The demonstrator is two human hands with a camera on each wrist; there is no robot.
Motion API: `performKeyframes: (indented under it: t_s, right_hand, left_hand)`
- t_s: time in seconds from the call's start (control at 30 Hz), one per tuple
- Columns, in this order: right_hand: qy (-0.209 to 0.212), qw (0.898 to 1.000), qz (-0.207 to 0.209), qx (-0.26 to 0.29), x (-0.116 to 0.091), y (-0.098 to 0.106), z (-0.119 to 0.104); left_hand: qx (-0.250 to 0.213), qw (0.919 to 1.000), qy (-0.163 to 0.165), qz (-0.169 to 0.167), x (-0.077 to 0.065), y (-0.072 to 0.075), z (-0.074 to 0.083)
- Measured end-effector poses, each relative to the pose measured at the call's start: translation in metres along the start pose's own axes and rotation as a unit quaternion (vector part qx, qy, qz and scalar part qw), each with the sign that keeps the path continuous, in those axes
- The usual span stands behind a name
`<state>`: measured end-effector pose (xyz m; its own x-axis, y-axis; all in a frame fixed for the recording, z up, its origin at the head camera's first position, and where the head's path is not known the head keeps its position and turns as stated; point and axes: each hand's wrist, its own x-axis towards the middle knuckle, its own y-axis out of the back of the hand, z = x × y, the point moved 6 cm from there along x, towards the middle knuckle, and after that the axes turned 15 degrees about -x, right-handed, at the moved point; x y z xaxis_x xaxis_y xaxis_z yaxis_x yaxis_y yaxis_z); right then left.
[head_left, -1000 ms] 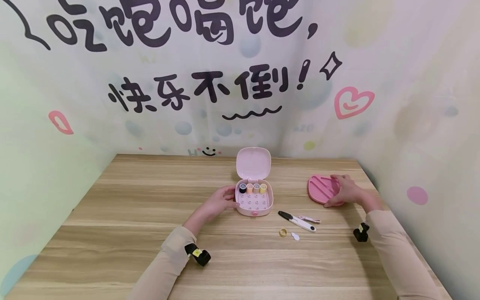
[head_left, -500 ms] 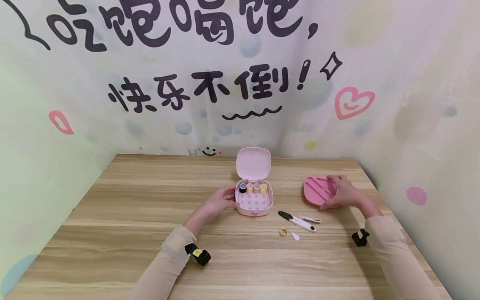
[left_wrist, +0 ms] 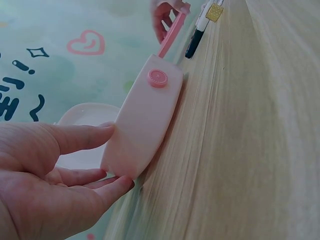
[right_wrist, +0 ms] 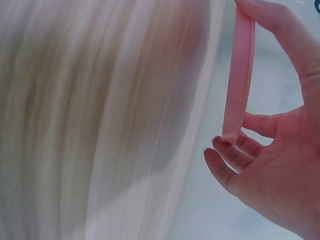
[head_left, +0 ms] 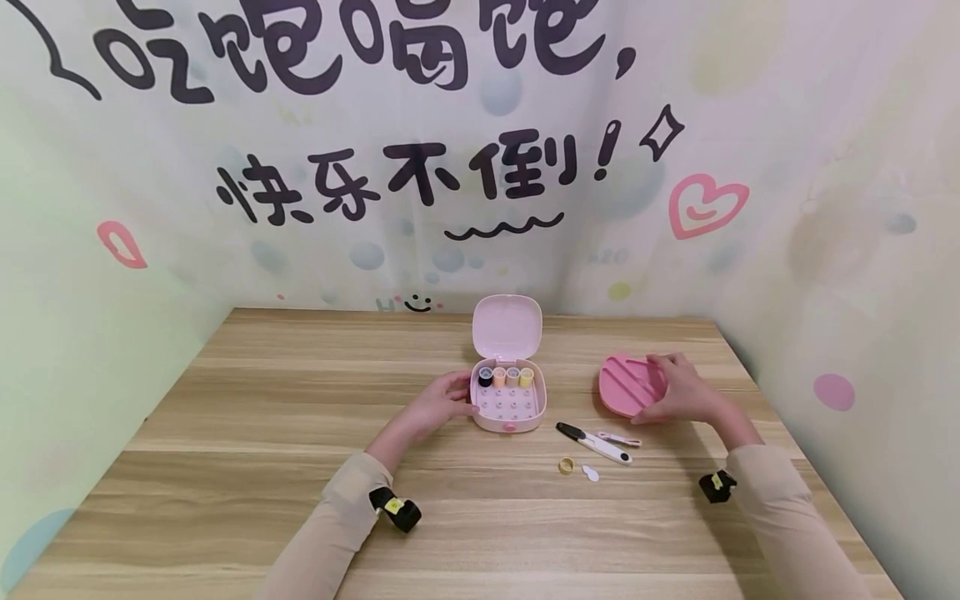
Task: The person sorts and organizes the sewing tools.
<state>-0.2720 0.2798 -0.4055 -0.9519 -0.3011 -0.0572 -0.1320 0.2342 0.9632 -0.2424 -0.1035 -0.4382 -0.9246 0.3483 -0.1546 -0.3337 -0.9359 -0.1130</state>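
In the head view a pale pink sewing box (head_left: 509,422) stands at mid-table with its lid (head_left: 507,327) raised. Several thread spools (head_left: 513,377) line its back row, above rows of small pegs. My left hand (head_left: 431,408) holds the box's left side; the left wrist view shows thumb and fingertips at the corner of its wall, near the round pink button (left_wrist: 158,78). To the right, my right hand (head_left: 684,392) grips a darker pink divided tray (head_left: 626,387) by its right rim. The right wrist view shows this tray (right_wrist: 240,75) edge-on between thumb and fingers, above the tabletop.
In front of the box lie black-and-white thread snips (head_left: 595,442), a small pink-and-white item (head_left: 619,438), a gold thimble ring (head_left: 566,466) and a white needle threader (head_left: 591,473). The wooden table (head_left: 300,392) ends at a printed cloth wall (head_left: 337,267).
My right hand has moved left with the pink tray, nearer to the sewing box. The left hand and the box have stayed put.
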Motion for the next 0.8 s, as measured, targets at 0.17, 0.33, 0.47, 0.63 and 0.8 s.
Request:
performKeyframes:
  t_s: [0.17, 0.33, 0.47, 0.63, 0.8]
  right_hand:
    - [0.005, 1.000, 0.007, 0.003, -0.001, -0.002, -0.008]
    - [0.018, 1.000, 0.015, 0.005, -0.003, -0.002, -0.021]
    - [0.031, 0.999, 0.024, 0.011, -0.005, -0.002, -0.031]
    - [0.039, 0.999, 0.030, 0.016, -0.005, -0.004, -0.041]
    - [0.042, 0.998, 0.036, 0.022, -0.004, -0.007, -0.046]
  left_hand:
    - [0.002, 1.0000, -0.001, 0.000, 0.000, 0.000, 0.000]
    - [0.003, 1.0000, -0.005, -0.002, 0.000, -0.001, 0.001]
    - [0.005, 0.9999, -0.011, -0.006, 0.001, -0.002, 0.002]
    - [0.005, 0.9999, -0.013, -0.007, 0.002, -0.002, 0.002]
    - [0.004, 0.9998, -0.016, -0.008, 0.001, -0.002, 0.002]
